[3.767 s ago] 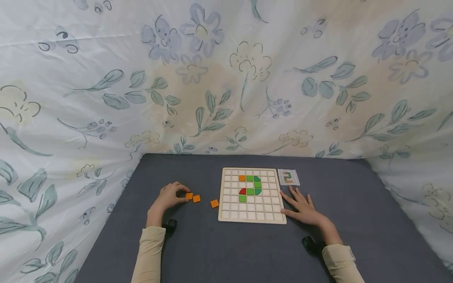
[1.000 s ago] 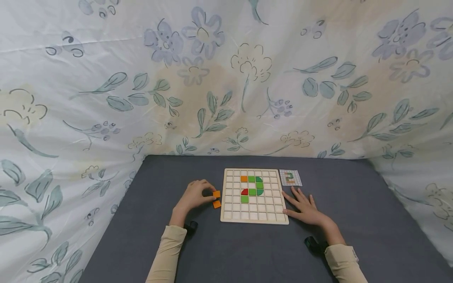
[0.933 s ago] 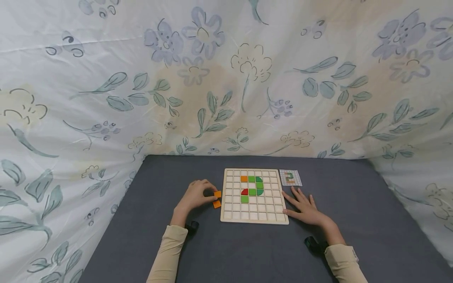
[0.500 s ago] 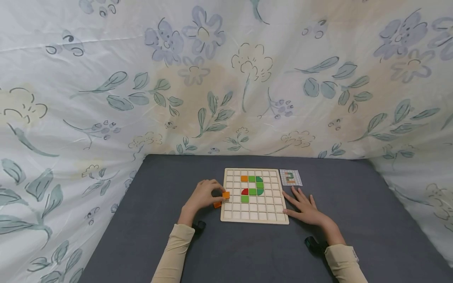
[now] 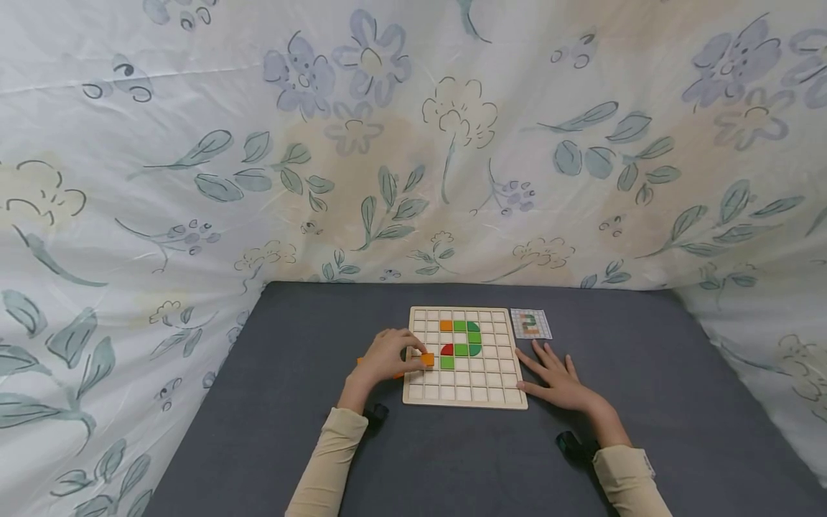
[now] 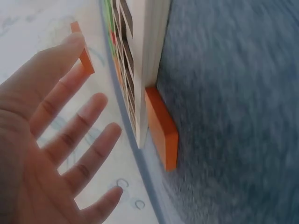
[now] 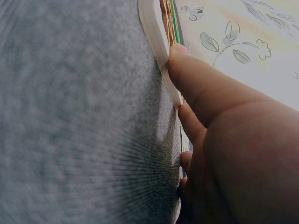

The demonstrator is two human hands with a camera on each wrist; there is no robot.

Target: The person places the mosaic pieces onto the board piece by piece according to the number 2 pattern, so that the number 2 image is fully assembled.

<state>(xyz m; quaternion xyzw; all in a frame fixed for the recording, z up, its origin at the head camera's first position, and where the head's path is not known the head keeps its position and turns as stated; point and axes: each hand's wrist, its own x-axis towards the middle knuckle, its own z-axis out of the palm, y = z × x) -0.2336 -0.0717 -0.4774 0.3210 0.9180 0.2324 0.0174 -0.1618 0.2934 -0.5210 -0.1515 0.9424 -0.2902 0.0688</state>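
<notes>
Between thumb and index finger, my left hand pinches an orange square tile over the left part of the wooden grid board. In the left wrist view the held tile stands above the board, the other fingers spread. A red quarter-round tile, an orange square and several green tiles sit in the board's cells. My right hand lies with fingers spread, its thumb and index fingertips touching the board's right edge.
Another orange tile lies on the dark cloth against the board's left edge. One more orange tile peeks out behind the left hand. A small pattern card lies by the board's upper right corner. Floral fabric hangs behind the table.
My left hand has carried the pinched orange tile rightward, from beside the board to over its left columns. The right hand has stayed in place at the board's edge.
</notes>
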